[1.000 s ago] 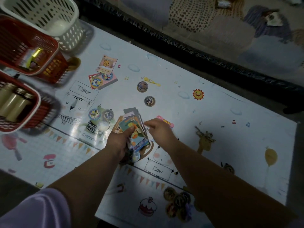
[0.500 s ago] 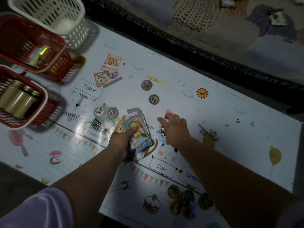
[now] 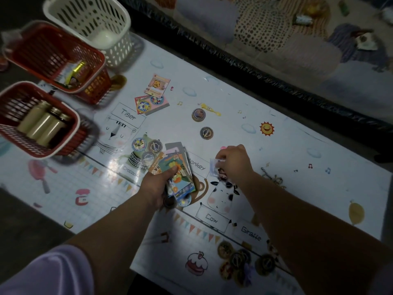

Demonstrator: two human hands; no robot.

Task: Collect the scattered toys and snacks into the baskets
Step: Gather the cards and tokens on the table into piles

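Observation:
My left hand (image 3: 157, 186) grips a fanned stack of colourful cards (image 3: 177, 167) above the middle of the mat. My right hand (image 3: 235, 161) is closed on a small pale card (image 3: 213, 167) just right of the stack, lifted a little off the mat. More cards (image 3: 152, 99) lie near the "Tiger" label. Round discs lie loose: two (image 3: 198, 114) in the middle, three (image 3: 146, 149) left of the stack, several (image 3: 240, 261) at the near edge. Three baskets stand at the left: a white one (image 3: 119, 50), a red one (image 3: 97, 58) with snacks, a red one (image 3: 73, 122) with bottles.
The play mat (image 3: 297, 188) with animal prints covers the low surface. A black padded border (image 3: 244, 67) runs along its far side. A small metal chain (image 3: 273, 177) lies right of my right wrist. Dark floor lies below the mat's left edge.
My right hand has moved right from beside the card stack and picked a small card off the mat. My left hand keeps hold of the stack.

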